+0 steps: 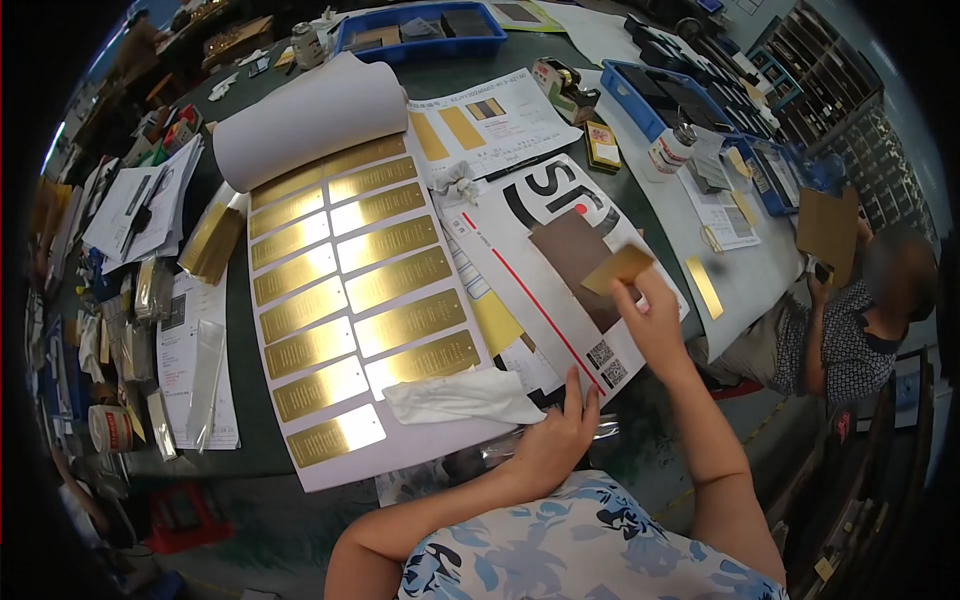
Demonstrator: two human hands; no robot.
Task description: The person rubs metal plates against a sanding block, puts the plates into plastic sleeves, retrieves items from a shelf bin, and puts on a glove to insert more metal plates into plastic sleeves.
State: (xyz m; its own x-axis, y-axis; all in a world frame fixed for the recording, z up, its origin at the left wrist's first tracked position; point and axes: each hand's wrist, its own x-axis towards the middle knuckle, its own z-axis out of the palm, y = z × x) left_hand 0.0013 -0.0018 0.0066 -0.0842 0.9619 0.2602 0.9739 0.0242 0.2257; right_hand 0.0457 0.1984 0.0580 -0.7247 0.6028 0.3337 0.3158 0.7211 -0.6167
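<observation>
My right hand (pixel 650 318) pinches a thin gold metal plate (pixel 617 268) by its edge, above a brown rectangular sheet (pixel 567 243). That sheet lies on a white printed bag (pixel 520 255) with a red line and square codes. At the bag's lower edge rests my left hand (pixel 552 445), fingers stretched out and holding nothing I can see. A folded white cloth (pixel 462 399) lies just left of it. Further left, rows of gold plates with fine text (pixel 388 243) cover a white backing sheet (pixel 410 450), whose far end is rolled up (pixel 310 120).
Blue trays (pixel 418 48) stand at the back and right. A tape dispenser (pixel 566 90), a yellow box (pixel 602 147) and a white can (pixel 672 150) sit beyond the bag. Papers and plastic sleeves (pixel 205 385) lie left. A co-worker (pixel 850 325) sits at right.
</observation>
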